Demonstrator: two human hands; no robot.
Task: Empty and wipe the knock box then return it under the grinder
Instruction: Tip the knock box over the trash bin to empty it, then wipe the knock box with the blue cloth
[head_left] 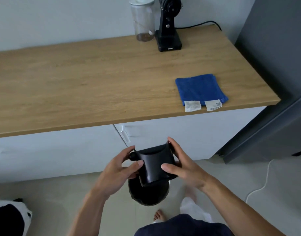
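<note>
We hold knock box (155, 165) tipped over bin (148, 193), left hand (119, 169) and right hand (182, 163) each with grip clamped on side walls. Looks rigid, light, smooth plastic, perhaps slippery; flat sides best hold.

Wide bare countertop (78, 79); only cloth (200, 89), jar (143, 21) and grinder (168, 24) obstruct.

Clear jar (143, 21) at counter (78, 79) back, fridge (274, 65) off counter's right end, white cable (260, 184) on floor (below fridge).
</note>
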